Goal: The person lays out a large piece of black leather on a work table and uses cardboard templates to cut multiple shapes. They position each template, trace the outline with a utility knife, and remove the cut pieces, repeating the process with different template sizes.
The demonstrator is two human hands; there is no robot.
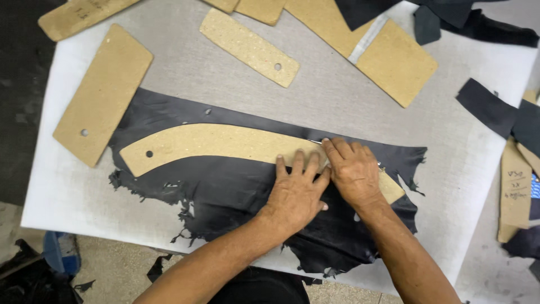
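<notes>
Two bare hands work at the middle of the head view, over a grey cloth-covered table (315,95). A ragged piece of black leather (225,191) lies flat on the table, and a long curved cardboard pattern (214,143) rests on top of it, running from lower left to lower right. The left hand (295,194) lies palm down, fingers spread flat, pressing on the pattern's lower edge and the leather; it grips nothing. The right hand (354,171) sits just beside it, touching it, fingers curled down at the pattern's upper edge around a thin metal tool (315,142) whose tip shows at the fingertips. Loose cardboard patterns surround the work: a large rectangular one (104,93) at left overlapping the leather, a narrow strip (247,48) above, a wide taped one (388,56) upper right. Black offcuts (489,110) lie at right.
</notes>
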